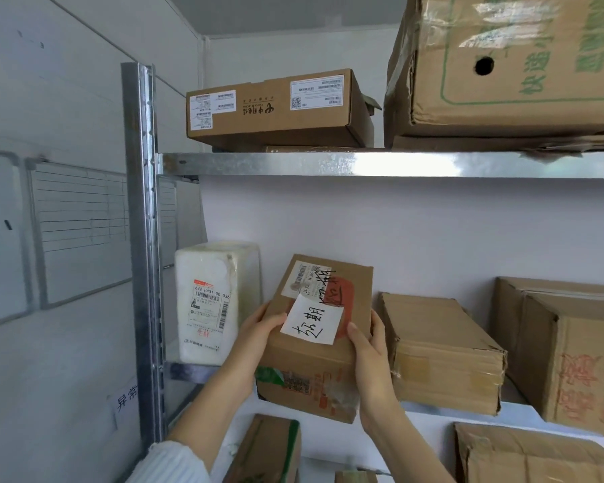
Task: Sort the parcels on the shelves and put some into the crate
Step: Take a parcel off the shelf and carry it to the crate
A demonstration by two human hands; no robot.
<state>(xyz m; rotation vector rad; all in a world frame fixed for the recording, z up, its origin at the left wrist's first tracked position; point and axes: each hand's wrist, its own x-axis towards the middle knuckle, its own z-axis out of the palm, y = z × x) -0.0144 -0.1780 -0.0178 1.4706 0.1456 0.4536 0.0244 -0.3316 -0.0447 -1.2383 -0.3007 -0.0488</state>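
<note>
Cardboard, brown and taped, is what I have in hand: one parcel [314, 346] held at the front of the middle shelf [185, 373]. It sits between a white foam-wrapped parcel [217, 301] on its left and a stack of flattened cartons [440, 350] on its right. Its near end hangs out past the shelf lip and its top face tilts toward the camera. Whether the far end rests on the shelf I cannot tell. The left hand [258, 329] clasps the left edge and the right hand [368, 346] the right edge. Each thumb is laid on the top face, with the fingers wrapped round the sides and mostly hidden. A handwritten paper slip [312, 318] lies across the top, between the thumbs.

I judge this the checking step: read the slip, then decide shelf or crate. To do it well I would hold the pressure even from both sides, keep the thumbs off the writing, and draw the parcel straight out so it brushes neither neighbour. No crate shows in this view, so I would find it before carrying anything off.
</note>
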